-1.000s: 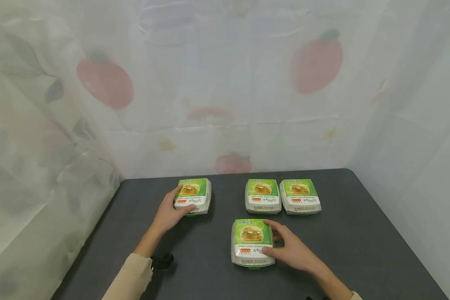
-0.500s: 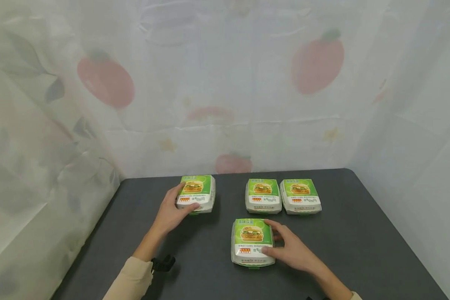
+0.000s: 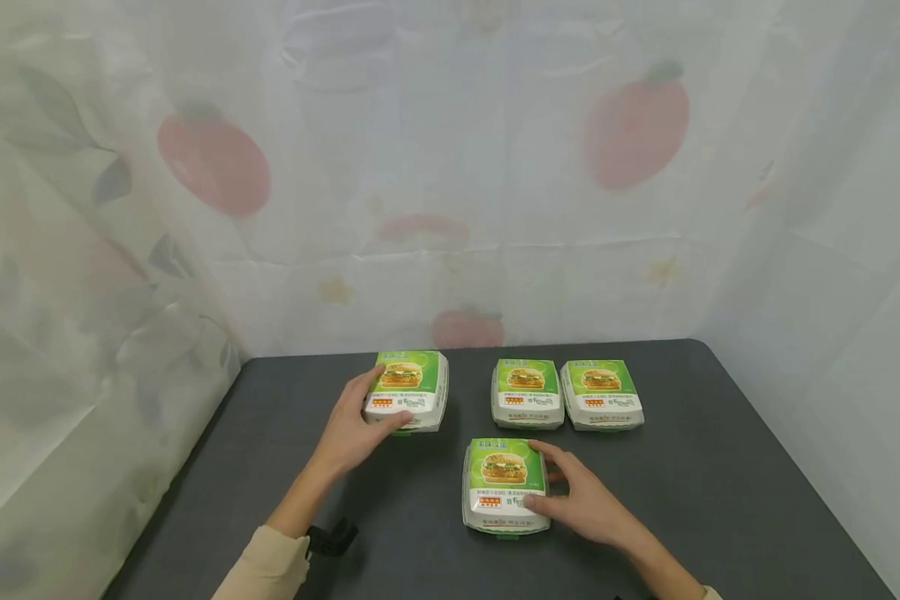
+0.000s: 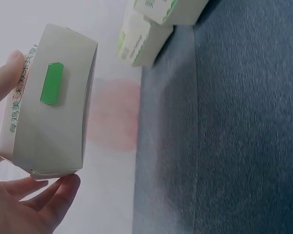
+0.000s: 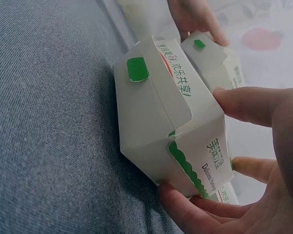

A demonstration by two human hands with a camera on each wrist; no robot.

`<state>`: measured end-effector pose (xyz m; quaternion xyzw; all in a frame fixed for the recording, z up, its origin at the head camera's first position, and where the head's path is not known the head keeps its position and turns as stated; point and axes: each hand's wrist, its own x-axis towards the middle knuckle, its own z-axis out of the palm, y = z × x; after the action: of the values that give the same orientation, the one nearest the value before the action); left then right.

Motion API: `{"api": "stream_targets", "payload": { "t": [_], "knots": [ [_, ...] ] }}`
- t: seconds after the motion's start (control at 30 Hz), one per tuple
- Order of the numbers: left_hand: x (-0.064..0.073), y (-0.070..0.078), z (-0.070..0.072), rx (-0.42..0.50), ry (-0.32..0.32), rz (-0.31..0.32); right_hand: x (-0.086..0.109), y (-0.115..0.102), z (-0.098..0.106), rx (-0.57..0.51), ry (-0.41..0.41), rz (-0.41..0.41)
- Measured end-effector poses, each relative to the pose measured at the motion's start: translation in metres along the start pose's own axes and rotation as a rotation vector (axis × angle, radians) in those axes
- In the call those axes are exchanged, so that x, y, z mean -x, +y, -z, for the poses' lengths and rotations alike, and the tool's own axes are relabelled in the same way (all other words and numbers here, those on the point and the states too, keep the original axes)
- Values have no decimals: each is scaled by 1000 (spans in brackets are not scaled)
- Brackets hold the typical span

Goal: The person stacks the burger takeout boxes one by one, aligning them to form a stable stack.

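Note:
My left hand grips a green-and-white burger box by its left side, thumb on the front and fingers at the back corner. In the left wrist view this box hangs above the dark table, its green tab facing the camera. Nearer the front, my right hand holds a second burger box by its right side. The right wrist view has that box standing on the tabletop, with thumb and fingers around its edges. Both lids are closed and printed with a burger.
Two more burger boxes stand side by side near the back edge, one at centre and one to its right. The dark table is bordered by a pale printed curtain behind and at both sides.
My left hand has raised its box off the table and carried it rightward, toward the pair at the back. My right hand and its box have stayed put.

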<state>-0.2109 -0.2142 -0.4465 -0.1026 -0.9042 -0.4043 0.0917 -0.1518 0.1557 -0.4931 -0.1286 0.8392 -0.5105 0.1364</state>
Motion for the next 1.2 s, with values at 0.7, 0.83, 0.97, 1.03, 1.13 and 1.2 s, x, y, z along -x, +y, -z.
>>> {"api": "stream_targets", "payload": {
  "t": [0.7, 0.83, 0.97, 1.03, 1.13, 1.2],
  "knots": [
    [18, 39, -16, 71, -14, -63, -2, 3, -3, 8, 22, -3],
    [22, 43, -20, 77, -14, -68, -2, 4, -3, 3, 18, -1],
    [27, 48, -24, 98, -40, -72, -3, 5, -4, 0, 19, -1],
    [29, 51, -26, 104, -55, -66, -3, 5, -4, 1, 19, -1],
    [33, 53, -28, 107, -74, -60, -3, 4, -4, 2, 18, -2],
    [35, 53, -30, 110, -84, -54, -2, 4, -4, 1, 16, 0]
  ]
}}
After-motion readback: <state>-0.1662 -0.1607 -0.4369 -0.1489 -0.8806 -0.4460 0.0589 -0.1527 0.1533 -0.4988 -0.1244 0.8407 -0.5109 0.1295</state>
